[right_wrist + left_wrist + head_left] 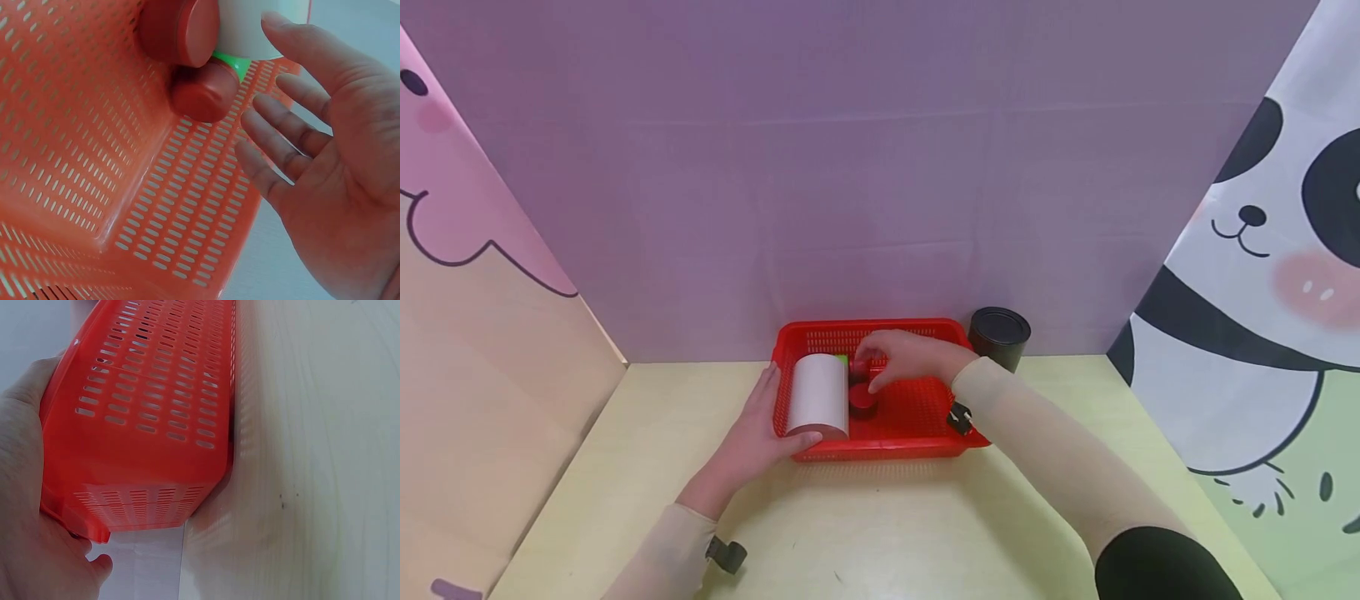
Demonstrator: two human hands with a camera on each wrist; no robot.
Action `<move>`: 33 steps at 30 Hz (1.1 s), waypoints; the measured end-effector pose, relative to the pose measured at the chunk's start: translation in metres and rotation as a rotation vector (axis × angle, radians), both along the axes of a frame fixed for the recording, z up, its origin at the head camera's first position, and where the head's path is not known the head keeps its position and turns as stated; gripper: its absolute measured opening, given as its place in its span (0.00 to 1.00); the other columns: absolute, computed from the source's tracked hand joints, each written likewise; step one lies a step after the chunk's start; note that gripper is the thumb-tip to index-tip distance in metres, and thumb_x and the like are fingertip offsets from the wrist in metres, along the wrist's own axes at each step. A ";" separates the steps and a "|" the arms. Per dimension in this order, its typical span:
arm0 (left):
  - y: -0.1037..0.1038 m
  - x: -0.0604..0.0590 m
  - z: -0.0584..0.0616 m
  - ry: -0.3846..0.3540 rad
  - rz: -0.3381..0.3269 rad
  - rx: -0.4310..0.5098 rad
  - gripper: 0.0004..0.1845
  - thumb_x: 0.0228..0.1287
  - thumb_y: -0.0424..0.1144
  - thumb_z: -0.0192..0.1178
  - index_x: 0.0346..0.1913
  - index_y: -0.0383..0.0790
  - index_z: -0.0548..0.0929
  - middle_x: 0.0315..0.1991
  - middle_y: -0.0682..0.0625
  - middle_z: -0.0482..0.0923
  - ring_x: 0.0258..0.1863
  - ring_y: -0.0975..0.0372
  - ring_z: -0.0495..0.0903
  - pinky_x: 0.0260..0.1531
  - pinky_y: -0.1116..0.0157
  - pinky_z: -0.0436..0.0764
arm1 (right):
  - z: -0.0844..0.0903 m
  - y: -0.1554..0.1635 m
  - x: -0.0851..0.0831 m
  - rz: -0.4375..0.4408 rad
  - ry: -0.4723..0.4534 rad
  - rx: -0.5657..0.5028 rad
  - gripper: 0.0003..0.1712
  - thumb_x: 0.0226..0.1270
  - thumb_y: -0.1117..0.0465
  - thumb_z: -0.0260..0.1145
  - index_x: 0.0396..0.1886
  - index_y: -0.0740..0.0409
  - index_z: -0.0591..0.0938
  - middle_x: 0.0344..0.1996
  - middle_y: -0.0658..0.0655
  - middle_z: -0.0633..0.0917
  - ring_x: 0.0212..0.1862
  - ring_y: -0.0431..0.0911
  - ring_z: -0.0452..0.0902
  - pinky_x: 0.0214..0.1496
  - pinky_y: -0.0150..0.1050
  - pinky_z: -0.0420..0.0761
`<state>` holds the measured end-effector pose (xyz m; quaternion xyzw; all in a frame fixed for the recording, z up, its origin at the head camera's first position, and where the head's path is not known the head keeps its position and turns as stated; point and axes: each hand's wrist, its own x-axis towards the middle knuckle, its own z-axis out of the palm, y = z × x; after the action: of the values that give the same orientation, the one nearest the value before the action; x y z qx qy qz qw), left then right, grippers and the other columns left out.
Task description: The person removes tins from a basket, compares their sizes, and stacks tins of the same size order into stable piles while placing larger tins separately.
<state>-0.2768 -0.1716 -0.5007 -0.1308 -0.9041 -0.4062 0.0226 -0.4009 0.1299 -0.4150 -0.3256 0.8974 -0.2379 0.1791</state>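
A red perforated plastic basket [917, 452] stands on the table. My left hand [752, 429] holds its front left corner, thumb over the front rim and fingers along the left side. In the left wrist view, that hand [31, 487] spans the basket's corner [144, 462]. Inside, at the left, lies a white cylinder [818, 392]. Beside it sit two dark red round objects, one nearer the front [862, 398] and one behind [203, 94]. Over them hovers my right hand [910, 354], its fingers loosely bent and holding nothing in the right wrist view.
A dark lidded can [1000, 333] stands just behind the basket's back right corner. Something bright green [234, 62] shows between the cylinder and the red objects. The pale wooden table [880, 533] meets a purple backdrop [880, 208] behind the basket.
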 end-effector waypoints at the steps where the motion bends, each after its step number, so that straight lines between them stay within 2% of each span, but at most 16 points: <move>1: 0.000 0.000 0.000 -0.001 0.001 0.003 0.74 0.57 0.65 0.82 0.92 0.41 0.42 0.91 0.42 0.41 0.88 0.42 0.46 0.73 0.37 0.75 | -0.001 -0.002 -0.001 -0.003 0.002 0.007 0.36 0.64 0.58 0.86 0.70 0.55 0.82 0.64 0.58 0.85 0.66 0.56 0.80 0.63 0.48 0.88; 10: -0.001 0.001 -0.002 0.002 0.000 0.005 0.74 0.58 0.64 0.82 0.92 0.41 0.42 0.91 0.41 0.42 0.88 0.41 0.47 0.71 0.36 0.77 | -0.014 -0.007 -0.007 -0.015 -0.090 0.007 0.40 0.59 0.59 0.89 0.71 0.52 0.82 0.66 0.55 0.84 0.67 0.56 0.79 0.61 0.45 0.89; 14: -0.001 0.000 -0.003 -0.001 -0.002 0.007 0.74 0.57 0.65 0.82 0.92 0.42 0.42 0.91 0.42 0.42 0.88 0.42 0.47 0.72 0.37 0.77 | -0.021 -0.008 -0.008 -0.002 -0.076 0.035 0.39 0.61 0.58 0.88 0.71 0.53 0.83 0.64 0.54 0.85 0.65 0.54 0.79 0.62 0.45 0.89; 21: -0.002 0.000 -0.004 0.003 -0.001 0.007 0.74 0.57 0.64 0.82 0.92 0.41 0.42 0.91 0.41 0.41 0.88 0.42 0.47 0.72 0.37 0.76 | -0.030 -0.012 -0.008 0.056 -0.089 0.036 0.34 0.65 0.61 0.85 0.68 0.59 0.83 0.60 0.59 0.86 0.63 0.57 0.81 0.62 0.49 0.88; 33: -0.001 0.000 -0.004 0.008 0.001 0.010 0.73 0.59 0.64 0.81 0.92 0.41 0.42 0.91 0.41 0.41 0.89 0.42 0.46 0.75 0.37 0.72 | -0.032 -0.012 -0.005 0.052 -0.060 0.081 0.36 0.63 0.58 0.87 0.70 0.52 0.84 0.62 0.54 0.86 0.59 0.49 0.80 0.61 0.43 0.89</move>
<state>-0.2768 -0.1724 -0.5050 -0.1317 -0.9020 -0.4102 0.0271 -0.4055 0.1181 -0.4468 -0.3339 0.8918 -0.2063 0.2249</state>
